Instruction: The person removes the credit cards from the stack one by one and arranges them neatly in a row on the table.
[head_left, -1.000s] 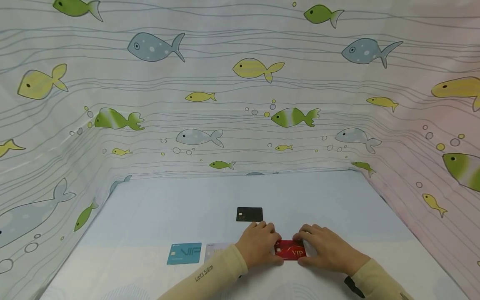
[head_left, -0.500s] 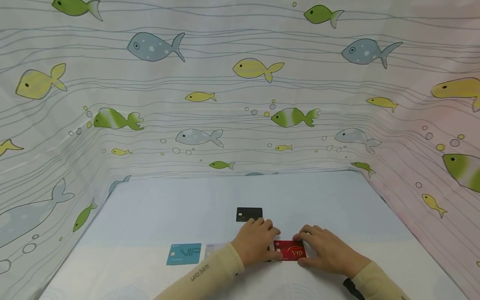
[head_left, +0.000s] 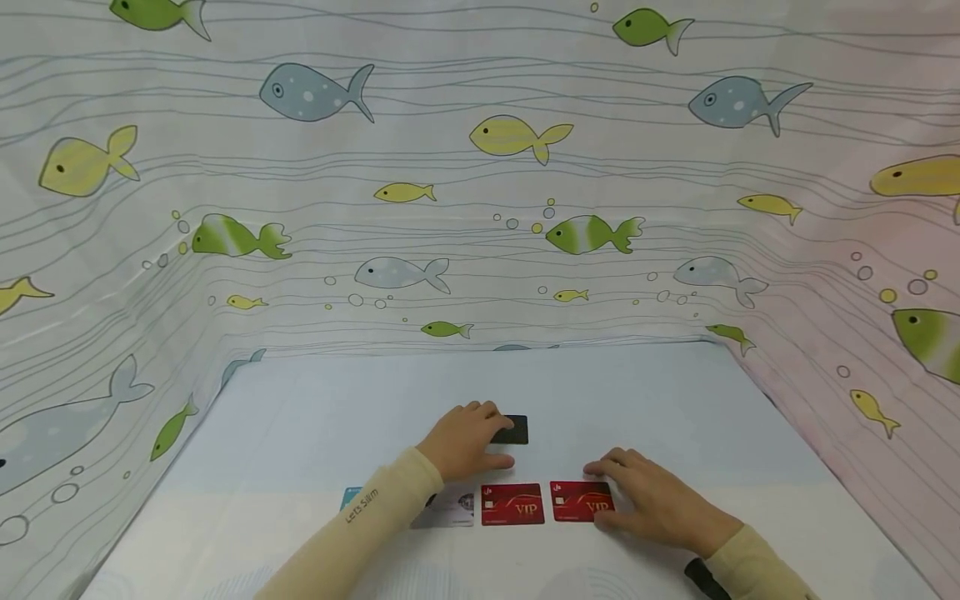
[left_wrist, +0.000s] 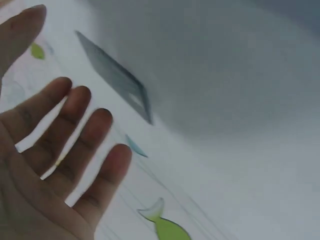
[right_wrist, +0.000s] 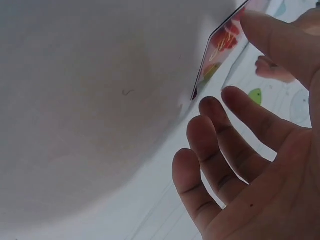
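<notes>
My left hand reaches over the black card, covering its left part. In the left wrist view its fingers are spread, apart from the dark card. My right hand lies at the right red card, thumb by its lower right corner and fingers near its top edge. In the right wrist view the thumb overlaps the card's end and the other fingers stand loosely away. Left of it lies a second red VIP card, side by side with a small gap.
A silvery card and a teal card continue the row leftward, partly hidden behind my left sleeve. All lie flat on the white tabletop. A fish-patterned cloth rises around the back and sides.
My left hand has moved from the right red card up and leftward to the black card, uncovering the other red card. My right hand stays beside the right red card.
</notes>
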